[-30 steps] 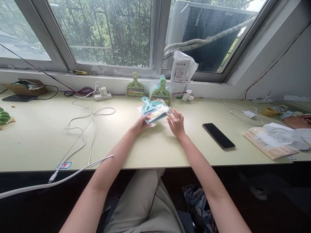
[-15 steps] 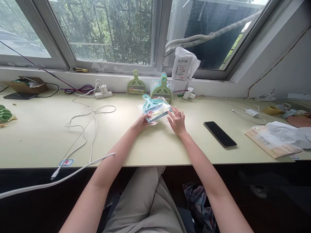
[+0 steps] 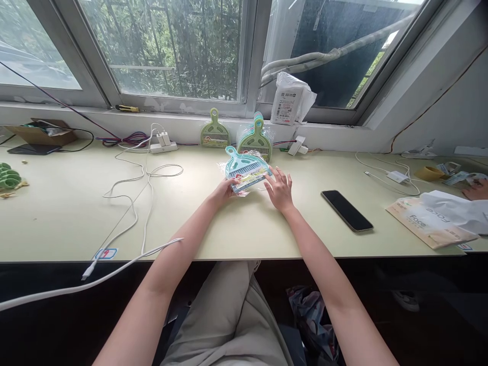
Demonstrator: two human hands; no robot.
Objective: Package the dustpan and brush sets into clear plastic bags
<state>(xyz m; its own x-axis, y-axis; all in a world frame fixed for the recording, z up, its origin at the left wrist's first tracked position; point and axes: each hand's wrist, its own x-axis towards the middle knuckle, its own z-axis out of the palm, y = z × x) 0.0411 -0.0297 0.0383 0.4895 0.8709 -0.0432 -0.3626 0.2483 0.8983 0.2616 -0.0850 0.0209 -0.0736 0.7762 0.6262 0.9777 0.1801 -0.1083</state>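
Observation:
A teal mini dustpan with a brush (image 3: 244,165), wrapped in clear plastic, is held tilted over the desk with its handle pointing up and left. My left hand (image 3: 224,191) is closed on its lower left corner, thumb on the front. At its right edge my right hand (image 3: 280,190) rests with fingers spread, the fingertips touching the wrapper or the label card. Just behind, a row of similar packed dustpans (image 3: 260,140) in green and teal leans by the sill, and a single green dustpan (image 3: 214,129) stands to their left.
A black phone (image 3: 346,210) lies to the right, then a tissue pack (image 3: 430,221). Another person's hand (image 3: 477,190) shows at the far right edge. White cables (image 3: 133,203) run across the left side of the desk (image 3: 244,239). A wrapped box (image 3: 290,101) stands on the sill.
The dustpan set has tipped slightly, so its front and label face me more. Both my hands keep their places on it. The other person's hand has drawn back to the right.

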